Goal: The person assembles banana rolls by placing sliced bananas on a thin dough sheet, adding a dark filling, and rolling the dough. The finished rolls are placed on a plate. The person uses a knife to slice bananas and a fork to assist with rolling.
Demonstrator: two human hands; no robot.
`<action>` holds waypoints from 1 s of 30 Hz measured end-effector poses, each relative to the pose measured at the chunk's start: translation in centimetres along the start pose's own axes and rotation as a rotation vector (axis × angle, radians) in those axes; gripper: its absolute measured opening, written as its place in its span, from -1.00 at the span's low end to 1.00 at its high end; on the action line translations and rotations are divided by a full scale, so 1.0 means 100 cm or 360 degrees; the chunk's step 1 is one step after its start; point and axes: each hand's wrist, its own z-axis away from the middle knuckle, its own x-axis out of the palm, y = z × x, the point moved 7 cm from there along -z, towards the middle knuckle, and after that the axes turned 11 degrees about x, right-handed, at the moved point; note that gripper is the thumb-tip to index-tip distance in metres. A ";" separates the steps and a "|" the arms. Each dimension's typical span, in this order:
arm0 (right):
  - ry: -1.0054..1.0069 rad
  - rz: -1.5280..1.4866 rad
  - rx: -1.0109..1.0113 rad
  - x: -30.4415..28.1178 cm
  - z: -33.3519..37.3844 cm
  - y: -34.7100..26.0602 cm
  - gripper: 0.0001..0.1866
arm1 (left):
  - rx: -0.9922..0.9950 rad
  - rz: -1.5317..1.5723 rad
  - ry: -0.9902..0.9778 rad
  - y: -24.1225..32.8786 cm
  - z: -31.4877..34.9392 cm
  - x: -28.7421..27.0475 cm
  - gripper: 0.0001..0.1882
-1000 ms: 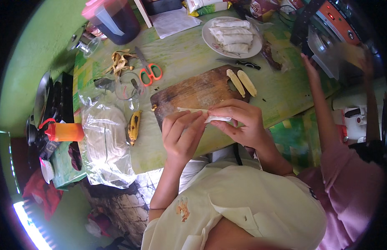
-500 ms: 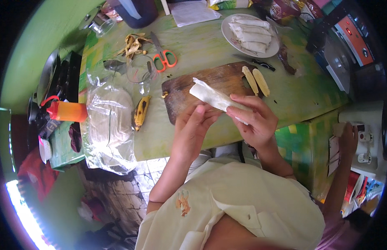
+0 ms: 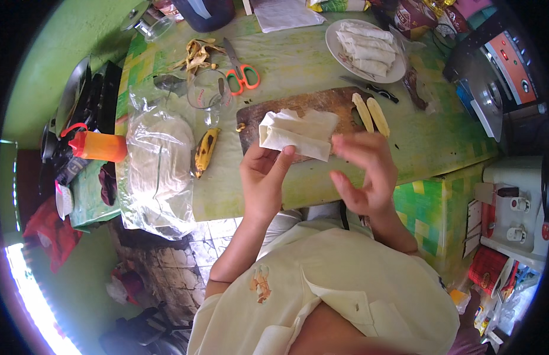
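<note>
My left hand [image 3: 265,183] pinches the lower left part of a partly folded spring roll wrapper [image 3: 298,133], thumb in front. It is held up over the near side of a worn wooden cutting board [image 3: 257,115]. Beside the wrapper's right end, my right hand [image 3: 369,171] is open with its fingers apart and seems to hold nothing. What lies inside the folds is hidden. Two peeled banana slices [image 3: 371,115] rest at the board's right edge. A whole spotted banana [image 3: 206,152] lies left of the board, next to a plastic bag of round wrappers [image 3: 159,160].
Finished white rolls [image 3: 366,47] lie on a plate [image 3: 335,52] at the far right, near a dark-handled knife [image 3: 378,90]. Orange-handled scissors [image 3: 242,77], a glass cup [image 3: 208,92] and banana peels [image 3: 199,56] stand farther left. An orange squeeze bottle [image 3: 100,147] is leftmost.
The wrapper has turned in my left hand and shows its wider face. My right hand has let go of it and opened. Another person's arm at the right has withdrawn.
</note>
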 end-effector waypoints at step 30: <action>-0.0172 0.0482 -0.0255 0.045 0.007 -0.001 -0.55 | -0.0254 -0.0174 0.0010 -0.016 0.007 -0.002 -0.77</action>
